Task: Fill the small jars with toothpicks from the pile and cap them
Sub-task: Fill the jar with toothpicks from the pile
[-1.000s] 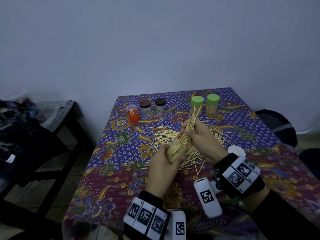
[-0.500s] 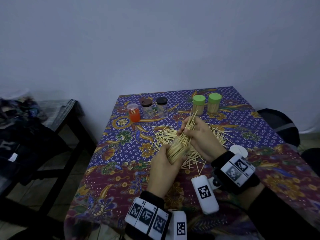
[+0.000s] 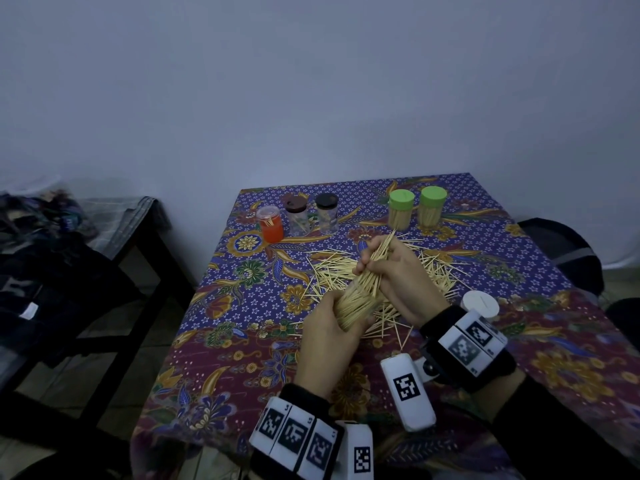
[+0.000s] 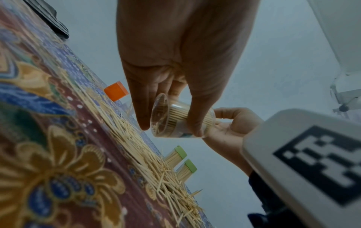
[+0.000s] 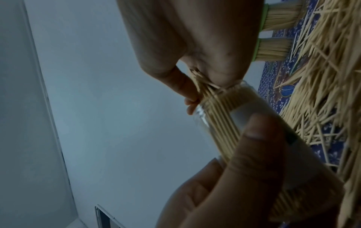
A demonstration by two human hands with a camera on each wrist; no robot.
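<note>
My left hand [image 3: 332, 327] grips a clear, tilted jar [image 3: 356, 303] packed with toothpicks; the wrist views show the jar [image 4: 179, 121] [image 5: 254, 123] held off the table. My right hand [image 3: 391, 268] pinches a bundle of toothpicks [image 3: 379, 252] whose lower ends sit in the jar's mouth. Under both hands the loose toothpick pile [image 3: 332, 271] is spread on the patterned tablecloth [image 3: 242, 341]. A white cap [image 3: 479, 303] lies to the right of my right wrist. Two green-capped jars [image 3: 401, 209] [image 3: 432, 206] full of toothpicks stand at the back.
An orange jar [image 3: 270, 224] and two dark-capped jars [image 3: 296, 214] [image 3: 326, 213] stand at the back left. A dark side table with clothes [image 3: 69, 258] is left of the table. A dark bag [image 3: 568, 254] sits past the right edge.
Both hands with the jar and bundle stay in about the same spot. The bundle sits a little lower in the jar's mouth than a second ago.
</note>
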